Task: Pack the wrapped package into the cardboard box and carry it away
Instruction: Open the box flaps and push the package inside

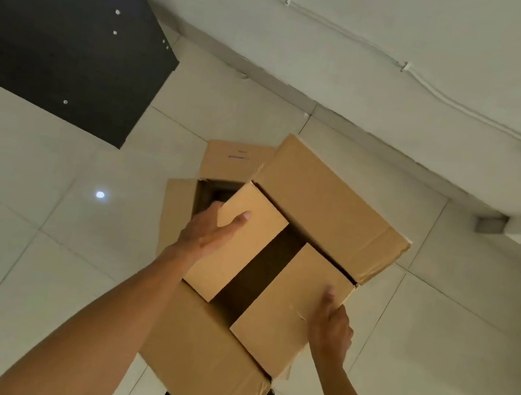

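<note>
A brown cardboard box point(332, 196) is held up in front of me, above the tiled floor. Its two inner flaps are folded inward with a dark gap between them; the far and near outer flaps stand open. My left hand point(211, 230) grips the left inner flap's edge, thumb on top and fingers curled under. My right hand point(331, 331) grips the right side of the box by the right inner flap. The wrapped package is not visible; the box's inside shows only as a dark strip.
A second cardboard box point(222, 169) with open flaps sits on the white tiled floor point(21, 224) just behind. A dark panel point(56, 22) stands at the upper left. A white wall with a cable conduit point(414, 67) runs behind.
</note>
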